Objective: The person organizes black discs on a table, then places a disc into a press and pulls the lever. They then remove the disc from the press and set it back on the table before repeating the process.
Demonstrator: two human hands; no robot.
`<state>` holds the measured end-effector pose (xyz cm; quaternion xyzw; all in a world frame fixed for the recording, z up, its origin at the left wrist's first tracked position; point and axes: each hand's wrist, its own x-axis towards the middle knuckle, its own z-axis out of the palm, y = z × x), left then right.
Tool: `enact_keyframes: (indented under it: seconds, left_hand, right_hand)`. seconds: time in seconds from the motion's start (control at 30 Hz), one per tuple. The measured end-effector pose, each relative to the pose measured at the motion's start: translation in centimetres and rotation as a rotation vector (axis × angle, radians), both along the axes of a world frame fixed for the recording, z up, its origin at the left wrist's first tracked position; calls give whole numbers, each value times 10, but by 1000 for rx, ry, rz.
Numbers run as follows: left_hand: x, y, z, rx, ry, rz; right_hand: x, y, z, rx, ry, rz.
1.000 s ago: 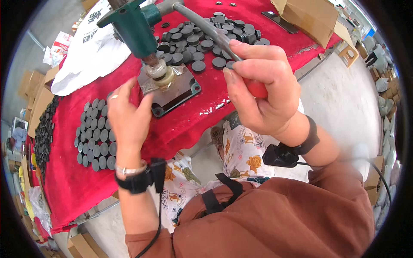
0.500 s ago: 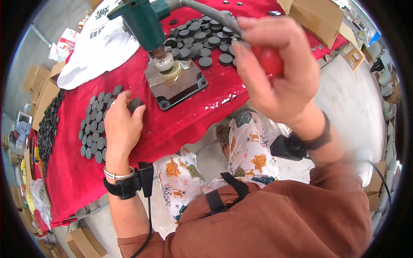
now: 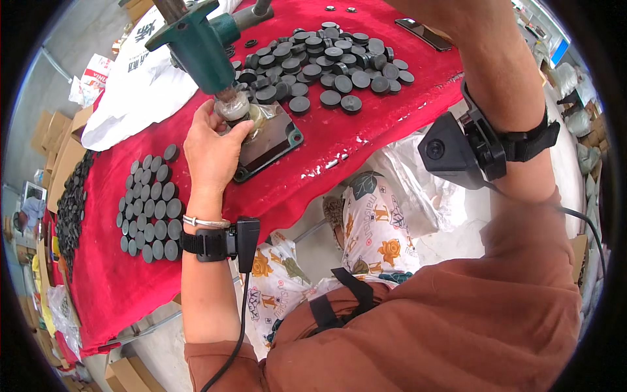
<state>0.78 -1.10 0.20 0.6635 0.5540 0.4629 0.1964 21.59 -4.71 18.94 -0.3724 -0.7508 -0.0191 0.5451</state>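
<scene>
A green hand press [image 3: 199, 55] stands on the red-covered table, its white tip above a metal base plate [image 3: 273, 140]. My left hand [image 3: 212, 147] is at this tip, thumb and fingers closed around a small black disc, mostly hidden by the fingers. Reaching past the top edge, my right hand [image 3: 434, 14] shows only near the wrist; its fingers are out of sight. The press's lever [image 3: 251, 14] slants up toward the top edge, its far end cut off. Flat black discs [image 3: 150, 208] lie in rows left of my left forearm.
Behind the press spreads a heap of black discs [image 3: 343, 83]. A phone [image 3: 424, 34] lies at the far right, a white sack [image 3: 147, 88] at the back left. Small black parts [image 3: 70, 212] are piled along the left edge. Cardboard boxes [image 3: 59, 147] stand beyond.
My left hand has carried a black disc from beside the rows to the press tip. My right hand, earlier on the lever's red knob, has risen past the top edge, and the lever has swung up.
</scene>
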Motion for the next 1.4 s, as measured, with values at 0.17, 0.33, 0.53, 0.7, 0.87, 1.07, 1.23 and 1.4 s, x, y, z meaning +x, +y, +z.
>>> enact_keyframes:
  seconds: [0.17, 0.33, 0.53, 0.7, 0.87, 1.07, 1.23, 1.4]
  left_hand:
    - [-3, 13, -18, 30, -208, -92]
    - [-3, 13, -18, 34, -98, 8]
    - [0, -13, -4, 156, 53, 108]
    - [-50, -101, 17, 124, 434, 169]
    - [-73, -140, 5, -43, 669, 229]
    - [-71, -133, -2, -22, 742, 197]
    - [-66, -109, 5, -33, 446, 110]
    - [-25, -48, 4, 80, 67, 14]
  right_hand:
    - [6, -15, -17, 152, -68, -51]
    - [17, -41, -52, 340, -162, -111]
    - [8, -37, -120, 574, 22, -18]
    - [14, -30, -135, 510, 39, -10]
    - [13, -33, -130, 468, 16, -4]
    - [21, -46, -98, 324, -113, -6]
    - [4, -36, -18, 313, -112, -3]
    - [-15, -10, 30, -108, 167, 18]
